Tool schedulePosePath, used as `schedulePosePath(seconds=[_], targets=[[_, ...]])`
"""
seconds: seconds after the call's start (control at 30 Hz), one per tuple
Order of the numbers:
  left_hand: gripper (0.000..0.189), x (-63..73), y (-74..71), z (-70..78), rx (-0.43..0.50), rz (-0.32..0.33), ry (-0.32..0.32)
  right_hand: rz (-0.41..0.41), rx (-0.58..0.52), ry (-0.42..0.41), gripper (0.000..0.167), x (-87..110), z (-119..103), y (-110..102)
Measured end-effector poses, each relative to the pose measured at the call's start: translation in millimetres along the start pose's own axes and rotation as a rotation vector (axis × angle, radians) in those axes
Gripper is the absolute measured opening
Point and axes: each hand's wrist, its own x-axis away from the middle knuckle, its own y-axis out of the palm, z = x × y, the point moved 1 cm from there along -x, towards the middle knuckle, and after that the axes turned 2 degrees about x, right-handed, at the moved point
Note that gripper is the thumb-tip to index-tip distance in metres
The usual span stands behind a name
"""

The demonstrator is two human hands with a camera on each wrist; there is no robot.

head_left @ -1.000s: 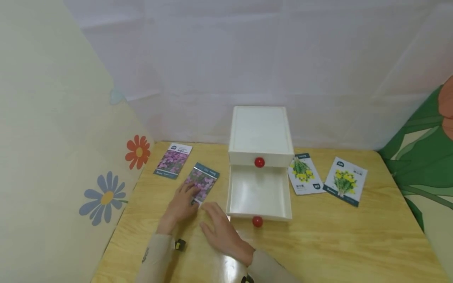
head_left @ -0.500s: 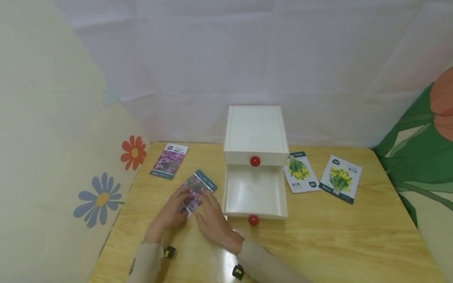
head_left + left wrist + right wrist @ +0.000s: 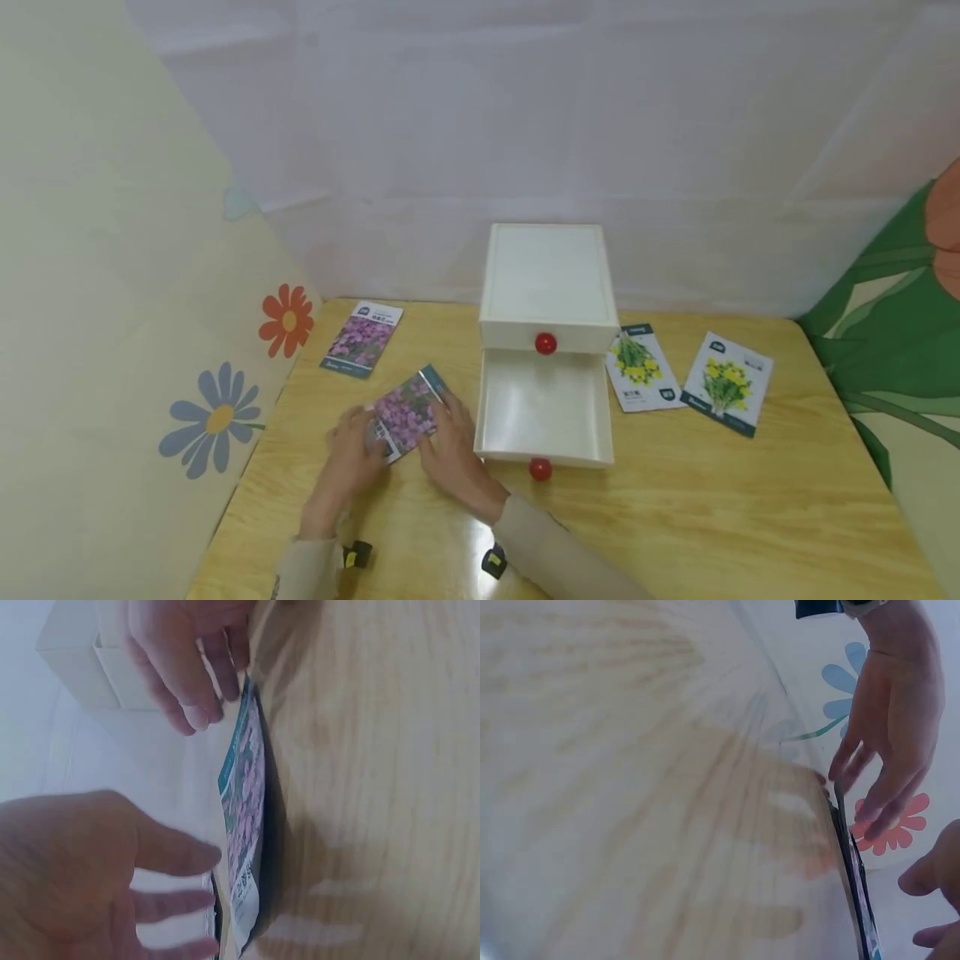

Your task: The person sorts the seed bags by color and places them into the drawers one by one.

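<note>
A seed packet (image 3: 408, 411) with a pink-flower picture lies turned at a slant on the table, between the two hands. At its left end is my left hand (image 3: 349, 454), thumb and fingers spread around the corner. My right hand (image 3: 453, 446) reaches over its right end, fingers slightly bent along the dark band. In the left wrist view the packet (image 3: 244, 817) shows nearly edge-on, the left thumb beside its printed face and the right fingertips (image 3: 199, 716) at the far end. The right wrist view shows the left hand (image 3: 896, 742) at the packet's near end.
Another pink-flower packet (image 3: 362, 339) lies at the back left. A white drawer box (image 3: 551, 275) stands right of the hands, its lower drawer (image 3: 543, 404) pulled out by a red knob (image 3: 540, 469). Two yellow-flower packets, one upside down (image 3: 642, 367) and one upright (image 3: 727, 383), lie right of it.
The packet between the hands has turned clockwise and come slightly nearer. My left hand has moved left and down to its end; my right hand has come onto the other end.
</note>
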Motion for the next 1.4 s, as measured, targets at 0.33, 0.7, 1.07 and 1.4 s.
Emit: schedulePosePath(seconds=[0.33, 0.7, 1.07, 1.4], targets=[[0.069, 6.0, 0.8, 9.9, 0.002, 0.020, -0.383, 0.063, 0.039, 0.050, 0.057, -7.8, 0, 4], [0.067, 8.1, 2.5, 11.1, 0.151, 0.034, -0.339, 0.168, 0.025, 0.047, 0.054, -5.1, 12, 8], [0.068, 8.4, -8.4, 2.4, 0.211, 0.056, -0.414, 0.183, 0.024, 0.016, 0.052, -8.1, 10, 12], [0.071, 16.0, -20.3, -6.7, 0.234, 0.065, -0.396, 0.065, -0.141, 0.100, 0.044, -7.0, 4, 4]])
